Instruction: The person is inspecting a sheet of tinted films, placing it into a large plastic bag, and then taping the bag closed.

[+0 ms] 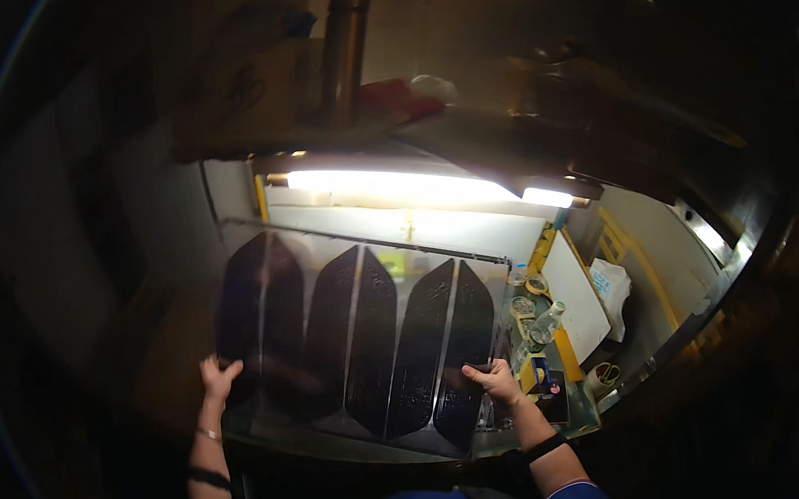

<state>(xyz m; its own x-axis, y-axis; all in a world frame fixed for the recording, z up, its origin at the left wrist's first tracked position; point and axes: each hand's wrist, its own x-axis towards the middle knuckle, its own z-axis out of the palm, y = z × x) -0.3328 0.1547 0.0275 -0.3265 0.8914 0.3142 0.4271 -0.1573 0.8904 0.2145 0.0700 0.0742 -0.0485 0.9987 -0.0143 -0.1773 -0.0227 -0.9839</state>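
Observation:
A large clear sheet [407, 292] with several long black pointed panels [373, 364] on it stands tilted in front of me, over the workbench. At its left edge, my left hand [218, 376] is closed on the sheet, thumb towards the front face. My right hand [496, 383] grips the sheet lower down near its right edge, with the thumb lying over the front. Fingers behind the sheet are partly hidden.
A lit tube lamp [413, 185] hangs under a shelf holding a tall cylinder [346, 52] and a cardboard box [251, 97]. Right of the sheet are tape rolls [522, 308], a clear bottle [548, 322], a small blue-and-yellow box [534, 375] and a white plastic bag [613, 294].

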